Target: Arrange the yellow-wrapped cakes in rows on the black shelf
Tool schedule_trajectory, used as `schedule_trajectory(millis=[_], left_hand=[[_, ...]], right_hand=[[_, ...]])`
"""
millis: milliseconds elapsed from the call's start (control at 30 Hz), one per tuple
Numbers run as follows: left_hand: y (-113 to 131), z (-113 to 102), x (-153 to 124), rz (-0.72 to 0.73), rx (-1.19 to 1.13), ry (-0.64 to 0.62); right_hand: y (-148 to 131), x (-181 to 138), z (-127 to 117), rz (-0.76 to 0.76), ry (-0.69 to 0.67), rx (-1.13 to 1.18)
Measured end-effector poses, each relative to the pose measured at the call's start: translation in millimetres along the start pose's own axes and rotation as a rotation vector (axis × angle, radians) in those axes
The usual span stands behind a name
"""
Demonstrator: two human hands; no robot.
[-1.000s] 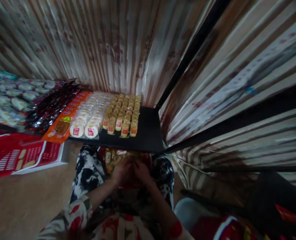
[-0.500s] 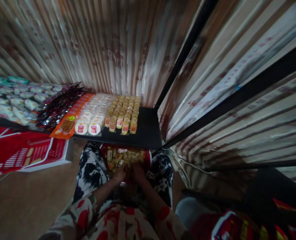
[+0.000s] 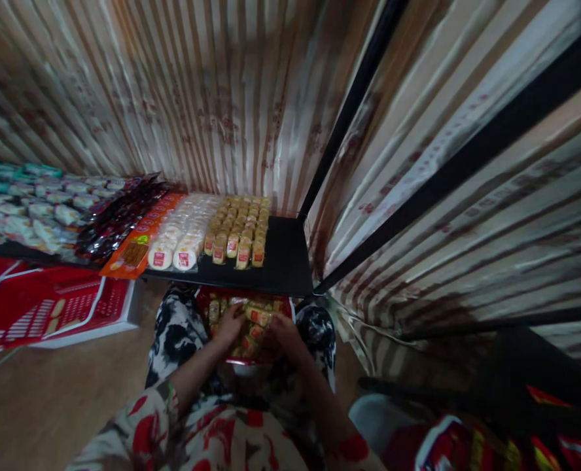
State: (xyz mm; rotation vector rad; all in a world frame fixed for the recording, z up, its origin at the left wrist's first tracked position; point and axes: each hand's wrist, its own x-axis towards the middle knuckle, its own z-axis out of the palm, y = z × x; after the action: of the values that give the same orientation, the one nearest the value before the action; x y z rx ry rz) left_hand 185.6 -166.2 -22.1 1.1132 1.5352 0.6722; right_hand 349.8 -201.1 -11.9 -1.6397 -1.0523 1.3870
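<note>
A red box point(image 3: 290, 302) of small golden wrapped snack packets sits between the knees, under the shelf's front edge. Over the box, a wrapped snack packet point(image 3: 258, 317) with a red and white label lies between my hands. My left hand point(image 3: 230, 325) closes its fingers at the packet's left end. At the right end, my right hand point(image 3: 284, 332) grips it with bent fingers. Dim light and blur hide the exact finger contact. More golden packets point(image 3: 255, 335) lie in the box below. Rows of similar golden packets point(image 3: 244, 252) stand on the black shelf point(image 3: 285, 261).
Left of the golden rows are white round packaged snacks point(image 3: 185, 257), an orange packet point(image 3: 127, 258) and dark red packets point(image 3: 106, 226). A red carton point(image 3: 94, 301) stands on the floor at left. Black frame bars point(image 3: 352, 118) rise at right before a striped curtain point(image 3: 212, 98).
My hands have moved apart and up slightly from deep in the box. A labelled packet now shows between them. The view has shifted slightly.
</note>
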Motion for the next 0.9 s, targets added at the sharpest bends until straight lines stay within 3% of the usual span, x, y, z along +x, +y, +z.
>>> schedule_trajectory(millis=[133, 300, 467, 733, 800, 900], left_hand=[[14, 2, -2, 0.007, -0.236, -0.075], [29, 3, -6, -0.016, -0.4, -0.121], [42, 10, -7, -0.015, -0.462, -0.074], [72, 23, 2, 0.007, -0.221, -0.004], [82, 25, 4, 0.089, -0.087, 0.088], [102, 33, 9, 0.269, 0.016, 0.169]], right_hand=[[-22, -5, -10, 0.0, -0.01, 0.196], [-44, -3, -10, -0.028, 0.155, 0.296], [-53, 3, 3, -0.11, 0.219, 0.365], [-52, 21, 11, -0.244, 0.244, 0.141], [-58, 32, 3, -0.268, 0.308, 0.066], [-78, 57, -15, -0.315, 0.512, -0.131]])
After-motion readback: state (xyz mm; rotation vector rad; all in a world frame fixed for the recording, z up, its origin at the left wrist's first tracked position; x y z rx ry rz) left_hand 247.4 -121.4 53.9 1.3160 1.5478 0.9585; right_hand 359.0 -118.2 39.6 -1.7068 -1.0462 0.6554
